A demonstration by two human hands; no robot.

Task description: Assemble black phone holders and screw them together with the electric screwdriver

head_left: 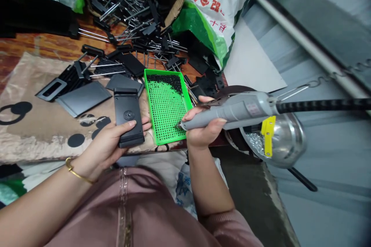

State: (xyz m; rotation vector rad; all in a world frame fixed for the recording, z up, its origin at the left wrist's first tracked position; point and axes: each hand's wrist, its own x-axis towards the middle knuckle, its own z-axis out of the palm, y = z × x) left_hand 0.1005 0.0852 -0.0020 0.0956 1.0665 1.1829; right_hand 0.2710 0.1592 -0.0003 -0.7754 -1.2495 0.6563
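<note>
Currently the person's left hand is gripping a black holder near the front edge of the table, its thumb lying flat across the face below a round emblem and its other fingers wrapping beneath, their tips showing past the far edge. The holder is sitting just left of a green tray, face up and lengthwise to the body. The right hand is closing snugly round a grey power screwdriver, thumb on the near side and fingers curling over the far side, leaving no visible gap. Its metal tip is pointing left above the lower right part of the tray; whether it is touching anything cannot be told. Small black pieces are gathering along the tray's far end. A black ribbed cable is running off to the right from the tool, and a metal hook is hanging on to its rear end. Flat dark plates are lying left of the holder, while rods with black fittings are spilling from a cardboard box beyond. Under the tool, a metal bowl is holding shiny bits, with a yellow piece straddling its rim
</note>
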